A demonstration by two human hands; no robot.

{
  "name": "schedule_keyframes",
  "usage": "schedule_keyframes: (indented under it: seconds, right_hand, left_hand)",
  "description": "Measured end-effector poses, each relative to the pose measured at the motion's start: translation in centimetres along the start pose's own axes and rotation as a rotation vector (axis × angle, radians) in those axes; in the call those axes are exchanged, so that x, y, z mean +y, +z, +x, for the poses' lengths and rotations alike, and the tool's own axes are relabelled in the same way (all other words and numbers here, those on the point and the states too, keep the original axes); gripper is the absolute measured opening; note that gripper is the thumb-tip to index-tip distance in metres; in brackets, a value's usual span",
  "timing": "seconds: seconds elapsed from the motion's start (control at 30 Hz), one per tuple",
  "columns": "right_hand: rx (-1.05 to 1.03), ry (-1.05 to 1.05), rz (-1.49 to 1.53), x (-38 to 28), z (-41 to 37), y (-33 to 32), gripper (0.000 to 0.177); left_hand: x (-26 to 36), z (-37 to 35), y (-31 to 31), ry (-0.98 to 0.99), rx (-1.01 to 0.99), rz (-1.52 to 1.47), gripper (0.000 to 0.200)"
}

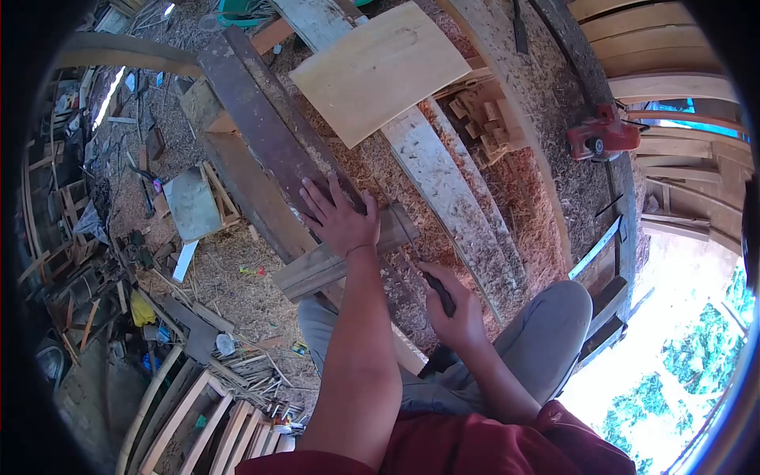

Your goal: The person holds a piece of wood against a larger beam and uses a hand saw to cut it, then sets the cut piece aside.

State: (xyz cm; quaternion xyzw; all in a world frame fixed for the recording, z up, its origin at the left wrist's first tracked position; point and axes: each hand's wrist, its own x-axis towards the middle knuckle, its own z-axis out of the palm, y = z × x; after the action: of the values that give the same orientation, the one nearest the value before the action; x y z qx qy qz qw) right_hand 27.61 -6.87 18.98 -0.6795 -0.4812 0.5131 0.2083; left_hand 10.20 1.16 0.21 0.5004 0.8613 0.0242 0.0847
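Firmly, left hand [339,223] pins wood block [310,273]; right hand [453,315] grips, perhaps, a chisel [438,290].

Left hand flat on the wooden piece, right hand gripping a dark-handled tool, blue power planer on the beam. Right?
No: the head view shows the power planer is red, not blue. The left hand lies flat on the wooden piece and the right hand grips the dark-handled tool.
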Motion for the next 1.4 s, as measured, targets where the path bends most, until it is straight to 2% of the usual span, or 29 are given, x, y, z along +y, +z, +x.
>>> schedule_keyframes:
  seconds: [0.2, 0.3, 0.4, 0.5, 0.6, 0.63, 0.83, 0.93, 1.13, 1.23, 1.4]
  right_hand:
    - [-0.070, 0.105, -0.123, -0.9, 2.3, 1.4, 0.044]
    - [0.023, -0.054, -0.040, -0.4, 0.3, 1.1, 0.044]
    - [-0.017, 0.026, -0.049, -1.2, 1.1, 1.2, 0.042]
    - [0.055, 0.035, 0.243, 0.1, 4.2, 2.5, 0.039]
    - [0.067, 0.089, 0.250, -2.2, 3.5, 0.3, 0.038]
    - [0.100, -0.009, 0.211, -1.5, 3.4, 0.3, 0.039]
    - [-0.023, 0.037, 0.201, -0.4, 1.3, -0.7, 0.038]
    - [-0.059, 0.149, 0.253, -1.2, 1.0, -0.6, 0.038]
    - [-0.093, 0.164, 0.213, -1.5, 0.9, -0.2, 0.039]
    - [-0.031, 0.068, 0.189, -0.5, 0.9, 0.4, 0.037]
    - [-0.034, 0.074, 0.187, -0.1, 0.9, 0.5, 0.036]
  left_hand:
    - [0.2, -0.1, -0.2, -0.006, -0.017, 0.009, 0.079]
    - [0.0, 0.0, 0.3, 0.002, -0.009, 0.030, 0.079]
    - [-0.1, 0.0, 0.4, 0.008, -0.005, 0.043, 0.079]
    - [0.0, 0.0, 0.2, 0.002, -0.001, 0.025, 0.080]
    - [0.0, 0.0, 0.0, -0.004, -0.023, 0.009, 0.079]
    - [-0.2, -0.2, -0.1, -0.007, -0.027, 0.016, 0.079]
    - [0.2, 0.1, -0.3, -0.015, -0.025, 0.000, 0.079]
    - [0.2, 0.1, -0.5, -0.017, -0.025, -0.006, 0.080]
    - [0.2, 0.0, -0.3, -0.026, -0.029, -0.017, 0.081]
    - [0.0, 0.0, -0.3, -0.027, -0.025, -0.022, 0.080]
    - [0.1, 0.0, -0.1, -0.023, -0.010, -0.033, 0.077]
